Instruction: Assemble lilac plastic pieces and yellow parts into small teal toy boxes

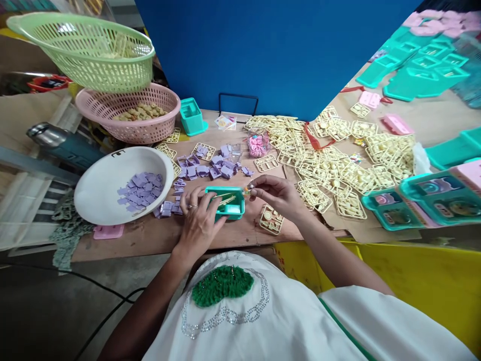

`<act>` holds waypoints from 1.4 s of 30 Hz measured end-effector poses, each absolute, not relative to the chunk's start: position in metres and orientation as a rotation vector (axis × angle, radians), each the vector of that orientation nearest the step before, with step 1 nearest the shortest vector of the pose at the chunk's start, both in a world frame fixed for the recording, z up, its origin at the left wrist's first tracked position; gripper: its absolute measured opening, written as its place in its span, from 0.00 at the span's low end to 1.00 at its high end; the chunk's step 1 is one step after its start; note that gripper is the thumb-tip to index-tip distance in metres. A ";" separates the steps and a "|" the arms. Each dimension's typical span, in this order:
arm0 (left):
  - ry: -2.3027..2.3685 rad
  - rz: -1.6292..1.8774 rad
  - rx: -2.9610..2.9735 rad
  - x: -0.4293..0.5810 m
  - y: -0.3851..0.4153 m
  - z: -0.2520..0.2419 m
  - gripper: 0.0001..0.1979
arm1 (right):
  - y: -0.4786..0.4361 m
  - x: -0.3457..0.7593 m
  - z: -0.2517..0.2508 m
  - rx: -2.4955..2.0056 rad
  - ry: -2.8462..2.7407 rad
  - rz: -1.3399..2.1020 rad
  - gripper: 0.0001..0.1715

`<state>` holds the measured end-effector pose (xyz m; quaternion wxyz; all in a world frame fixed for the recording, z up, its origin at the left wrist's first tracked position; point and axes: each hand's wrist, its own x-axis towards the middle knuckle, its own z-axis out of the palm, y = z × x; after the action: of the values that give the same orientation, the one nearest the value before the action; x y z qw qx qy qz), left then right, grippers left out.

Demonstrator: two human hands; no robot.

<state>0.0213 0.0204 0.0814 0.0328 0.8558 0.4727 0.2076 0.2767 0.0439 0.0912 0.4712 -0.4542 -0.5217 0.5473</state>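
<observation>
From the head-worn camera, a person in a white garment with a green tufted patch point(223, 285) works at a brown-topped table point(150, 245). The left hand point(199, 215) closes around the left end of an open, rectangular teal plastic box point(241, 214), its thumb at the near side and its fingers over the rim. The box sits on the table near its front edge, with thin cream plastic pieces point(226, 198) lying inside. The right hand point(278, 194), thumb and forefinger together, pinches a tiny orange-and-white piece point(247, 190) just beside the box's right rim; its exact shape is too small to tell.

Left of the box, loose lilac plastic parts point(225, 170) lie scattered beside a round white basin point(88, 195) holding flat lilac pieces point(141, 191). Behind it, a pale green slotted basket point(93, 70) stands above a pink one. To the right spreads a heap of cream plastic part frames point(330, 160), below an upright blue panel point(244, 50).
</observation>
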 end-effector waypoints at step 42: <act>1.299 1.222 2.112 0.031 0.018 0.031 0.35 | 0.092 0.269 0.113 -1.100 -2.060 0.388 0.14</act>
<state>0.0308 0.0184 0.0310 0.1875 0.7505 0.4614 0.4344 0.2689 0.0922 0.1126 0.3777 -0.4302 -0.8058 0.1516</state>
